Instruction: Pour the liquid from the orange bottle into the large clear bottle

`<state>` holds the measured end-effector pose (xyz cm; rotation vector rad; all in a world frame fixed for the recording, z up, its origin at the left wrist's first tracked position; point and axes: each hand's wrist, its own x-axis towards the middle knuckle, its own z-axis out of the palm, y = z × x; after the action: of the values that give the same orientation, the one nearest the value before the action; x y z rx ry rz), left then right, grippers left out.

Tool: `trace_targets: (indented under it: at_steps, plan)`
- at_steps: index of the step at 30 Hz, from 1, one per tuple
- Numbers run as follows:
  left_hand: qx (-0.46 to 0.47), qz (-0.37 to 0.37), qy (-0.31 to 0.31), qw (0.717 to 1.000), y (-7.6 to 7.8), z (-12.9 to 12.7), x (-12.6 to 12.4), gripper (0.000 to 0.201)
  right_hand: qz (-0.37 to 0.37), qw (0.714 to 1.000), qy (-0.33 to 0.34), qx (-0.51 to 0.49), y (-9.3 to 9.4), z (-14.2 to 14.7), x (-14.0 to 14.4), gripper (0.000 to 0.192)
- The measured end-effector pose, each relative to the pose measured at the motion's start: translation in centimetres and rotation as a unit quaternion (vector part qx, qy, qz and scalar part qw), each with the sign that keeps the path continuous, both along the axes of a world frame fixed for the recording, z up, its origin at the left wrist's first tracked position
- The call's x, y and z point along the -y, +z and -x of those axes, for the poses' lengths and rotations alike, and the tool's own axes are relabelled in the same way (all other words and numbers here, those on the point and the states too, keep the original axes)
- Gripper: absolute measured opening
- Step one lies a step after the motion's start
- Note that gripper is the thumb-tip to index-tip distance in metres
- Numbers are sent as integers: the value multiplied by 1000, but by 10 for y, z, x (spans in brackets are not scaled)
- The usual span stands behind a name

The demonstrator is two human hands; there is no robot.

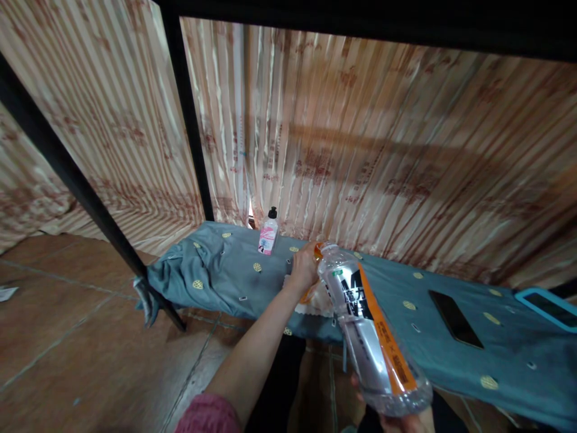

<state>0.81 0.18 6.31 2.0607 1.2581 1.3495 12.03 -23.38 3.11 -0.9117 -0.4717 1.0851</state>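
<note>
My right hand (408,423) supports a large clear plastic bottle (360,328) from below, near its base. The bottle has a silver and orange label and slants up and leftward, away from me. At its neck, my left hand (305,264) is closed, with its fingers on an orange bottle cap (318,249). Whether the cap still sits on the mouth I cannot make out. Under the left hand a pale, scallop-edged item (315,304) with some orange on it lies on the blue-grey cloth (243,282), partly hidden by hand and bottle.
A small clear bottle (267,233) with pink label and black cap stands at the back of the cloth-covered bench. A dark phone (456,319) and a blue-framed device (547,307) lie to the right. Black metal posts (90,186) and striped curtains (342,138) surround it.
</note>
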Motion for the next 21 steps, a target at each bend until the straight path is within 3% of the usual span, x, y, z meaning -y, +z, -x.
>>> trace_targets:
  at_steps: [21]
  plan:
    - [-10, 9, 2, 1000, 0, -2, 0, 21, 7, 1000, 3, 22, 7, 3, 8, 72]
